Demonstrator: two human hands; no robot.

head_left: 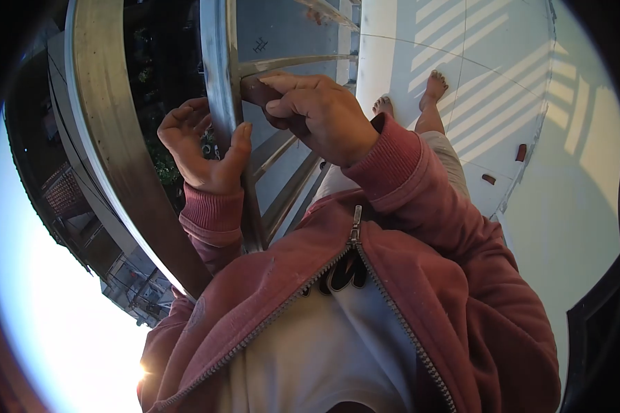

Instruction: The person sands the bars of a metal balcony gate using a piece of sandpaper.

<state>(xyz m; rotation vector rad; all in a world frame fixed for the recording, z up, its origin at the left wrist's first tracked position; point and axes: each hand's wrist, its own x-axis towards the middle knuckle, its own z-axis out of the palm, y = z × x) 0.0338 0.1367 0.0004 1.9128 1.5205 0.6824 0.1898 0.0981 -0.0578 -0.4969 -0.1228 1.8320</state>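
A narrow grey metal rail [220, 62] runs lengthwise in front of my chest. My left hand [207, 148] is curled loosely around it, with the fingers bent on the outer side and the thumb on the inner side. The fingertips are partly hidden behind the rail. On the inner side, my right hand [320, 113] pinches a small reddish-brown piece [255, 90] that looks like folded sandpaper. This piece lies against the rail, a little beyond my left thumb. Its far end is hidden.
A wider metal handrail [107, 103] runs outside the narrow rail, with roofs and plants below. Slanting bars [289, 186] are on the inner side. Two dark red fragments [488, 179] lie on the pale tiled floor [475, 76] near my bare feet [434, 86].
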